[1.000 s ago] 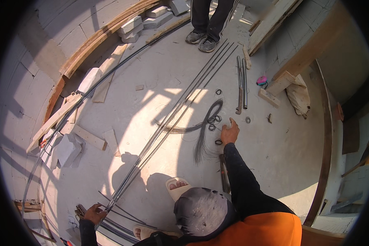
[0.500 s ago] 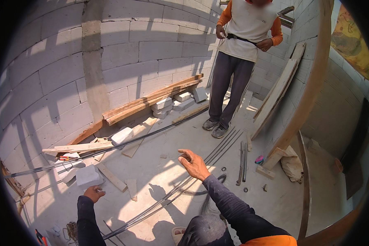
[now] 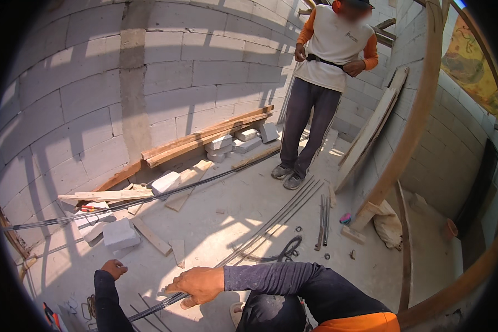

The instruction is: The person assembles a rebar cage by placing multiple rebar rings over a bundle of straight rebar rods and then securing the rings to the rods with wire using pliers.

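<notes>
My right grip [image 3: 198, 283] is directly over the bundle of thin metal rods [image 3: 166, 302], fingers pointing left and thumb lowered; from my vantage I cannot tell whether it is closed around them or merely above. The rods lie slantwise across the floor [image 3: 205, 218], from the lower left, beneath that grip, to near the co-worker's shoes. My left grip [image 3: 114, 269] is released, its fingers loosely bent with nothing visible in them, to the left of the rods and apart from them.

Just beyond my right forearm I see a looped hank of dark wire [image 3: 285, 252], and to its right two metal bars [image 3: 326, 221] side by side. Ahead of my left grip sits a white block [image 3: 122, 234]. Farther out, a long dark run of bars [image 3: 221, 175] crosses the floor toward timber beams [image 3: 205, 138] along the block wall [image 3: 216, 52]. A co-worker [image 3: 318, 110] stands facing me, both hands at the waist.
</notes>
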### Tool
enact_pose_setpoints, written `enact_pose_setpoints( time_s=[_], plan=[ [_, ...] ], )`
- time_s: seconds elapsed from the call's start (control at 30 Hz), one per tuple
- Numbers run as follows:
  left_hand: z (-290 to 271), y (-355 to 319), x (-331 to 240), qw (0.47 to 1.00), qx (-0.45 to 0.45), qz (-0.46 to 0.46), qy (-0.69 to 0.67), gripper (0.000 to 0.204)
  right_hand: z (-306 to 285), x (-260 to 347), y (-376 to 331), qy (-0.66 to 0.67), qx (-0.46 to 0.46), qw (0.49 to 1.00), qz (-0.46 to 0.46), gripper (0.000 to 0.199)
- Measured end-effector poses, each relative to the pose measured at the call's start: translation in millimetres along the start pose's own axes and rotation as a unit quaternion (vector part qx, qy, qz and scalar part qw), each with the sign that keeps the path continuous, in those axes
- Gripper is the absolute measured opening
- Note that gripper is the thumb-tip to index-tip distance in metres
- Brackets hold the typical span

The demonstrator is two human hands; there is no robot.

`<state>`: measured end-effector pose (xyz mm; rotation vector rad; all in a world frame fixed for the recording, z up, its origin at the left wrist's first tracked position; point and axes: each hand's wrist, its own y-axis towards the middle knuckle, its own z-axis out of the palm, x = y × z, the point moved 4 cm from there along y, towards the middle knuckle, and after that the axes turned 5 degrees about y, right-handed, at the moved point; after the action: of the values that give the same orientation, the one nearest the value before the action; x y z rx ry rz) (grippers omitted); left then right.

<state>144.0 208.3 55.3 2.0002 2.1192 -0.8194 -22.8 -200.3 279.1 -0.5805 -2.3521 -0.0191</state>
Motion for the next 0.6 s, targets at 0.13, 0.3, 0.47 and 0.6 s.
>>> enact_pose_setpoints(
  time_s=[0.13, 0.3, 0.47, 0.6],
  plan=[
    [-8, -5, 19, 1.0, -0.017, 0.004, 0.019, 0.045, 48, -20, 14, -0.007, 0.144, 0.989, 0.038, 0.069],
    [-6, -1, -5, 1.0, -0.007, 0.003, 0.012, 0.048, 67, -46, 19, -0.028, 0.08, 0.996, -0.003, 0.069],
    [-8, -5, -9, 1.0, -0.006, 0.004, 0.017, 0.05, 63, -37, 20, -0.034, 0.12, 0.992, 0.015, 0.073],
    [-10, -11, -6, 1.0, 0.0, -0.005, 0.017, 0.052, 34, -16, 13, -0.037, 0.13, 0.99, 0.051, 0.078]
  ],
)
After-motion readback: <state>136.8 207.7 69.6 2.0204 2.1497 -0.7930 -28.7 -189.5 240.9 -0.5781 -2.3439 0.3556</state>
